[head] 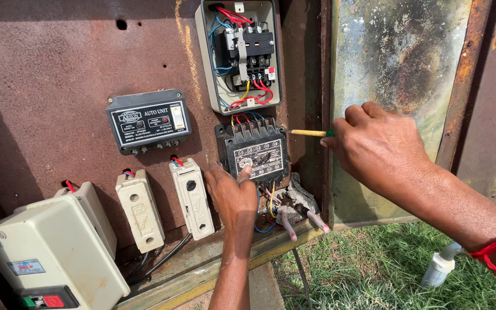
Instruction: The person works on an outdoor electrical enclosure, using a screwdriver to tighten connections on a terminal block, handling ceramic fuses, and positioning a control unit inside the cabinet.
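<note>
On a rusty brown metal panel (58,69) sits a small black relay unit (254,152) with coloured wires at its top. My left hand (231,195) rests against the unit's lower left corner, thumb on its face, holding nothing. My right hand (377,146) grips a yellow-shafted screwdriver (308,133) whose tip points left at the unit's upper right side. A red thread is tied round my right wrist. Pliers with pink handles (297,218) hang among loose wires just below the unit.
An open cream starter box (239,54) with a black contactor is mounted above. A black control module (149,120), two cream fuse holders (165,204) and a cream switch box (47,252) lie left. Grass and a white pipe fitting (440,267) are at lower right.
</note>
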